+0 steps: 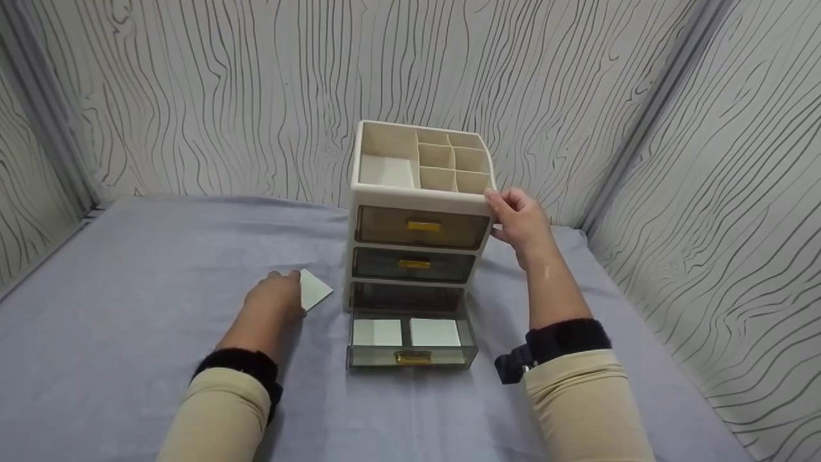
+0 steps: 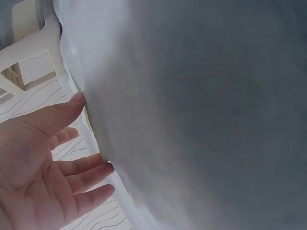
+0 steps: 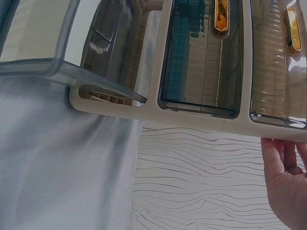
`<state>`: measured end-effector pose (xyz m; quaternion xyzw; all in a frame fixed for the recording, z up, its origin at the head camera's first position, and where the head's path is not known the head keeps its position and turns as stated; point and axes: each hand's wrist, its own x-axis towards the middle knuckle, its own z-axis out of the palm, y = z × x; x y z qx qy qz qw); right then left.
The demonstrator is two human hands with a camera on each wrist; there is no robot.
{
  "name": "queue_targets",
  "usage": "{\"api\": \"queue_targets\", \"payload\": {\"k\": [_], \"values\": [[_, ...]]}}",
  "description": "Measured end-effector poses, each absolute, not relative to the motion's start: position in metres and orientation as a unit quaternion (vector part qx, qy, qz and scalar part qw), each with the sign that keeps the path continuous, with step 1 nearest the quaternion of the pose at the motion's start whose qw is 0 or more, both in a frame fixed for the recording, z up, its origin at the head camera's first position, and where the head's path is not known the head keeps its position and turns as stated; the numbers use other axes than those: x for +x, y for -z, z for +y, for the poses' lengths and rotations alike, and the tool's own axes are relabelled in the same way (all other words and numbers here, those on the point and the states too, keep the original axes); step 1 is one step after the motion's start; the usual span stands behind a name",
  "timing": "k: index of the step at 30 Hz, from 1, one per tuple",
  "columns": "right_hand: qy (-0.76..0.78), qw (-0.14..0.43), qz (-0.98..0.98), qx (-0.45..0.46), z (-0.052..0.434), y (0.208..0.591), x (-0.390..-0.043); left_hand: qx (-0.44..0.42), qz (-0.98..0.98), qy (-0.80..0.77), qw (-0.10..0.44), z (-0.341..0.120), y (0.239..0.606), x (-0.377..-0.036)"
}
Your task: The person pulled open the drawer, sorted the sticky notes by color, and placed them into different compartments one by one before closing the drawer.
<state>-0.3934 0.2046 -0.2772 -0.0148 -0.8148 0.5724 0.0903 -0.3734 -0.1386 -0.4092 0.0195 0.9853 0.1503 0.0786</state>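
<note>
Nearby: cream drawer organizer (image 1: 417,199) on the grey cloth (image 1: 128,308), bottom drawer (image 1: 410,343) pulled out, two white pads inside.
Card: white square card (image 1: 314,290), flat on cloth, left of organizer.
Left hand (image 1: 276,298): relaxed fingers touching the card.
Right hand (image 1: 523,221): gripping the organizer's upper right corner.

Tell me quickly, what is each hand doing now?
Left hand: open, fingers straight, touching the white card on the table.
Right hand: fingers curled on the organizer top corner, holding it.
</note>
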Motion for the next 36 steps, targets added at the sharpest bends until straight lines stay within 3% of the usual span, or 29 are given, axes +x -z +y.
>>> {"api": "queue_targets", "payload": {"k": [12, 21, 36], "values": [[-0.579, 0.088, -0.811, -0.012, 0.204, 0.277, -0.393, -0.007, 0.985, -0.171, 0.037, -0.139, 0.406, -0.373], [-0.593, 0.081, -0.801, -0.003, 0.204, 0.277, -0.393, -0.019, 0.984, -0.174, 0.035, -0.138, 0.4, -0.375], [-0.59, 0.083, -0.803, 0.003, 0.206, 0.277, -0.394, 0.021, 0.988, -0.152, 0.002, -0.138, 0.392, -0.381]]}}
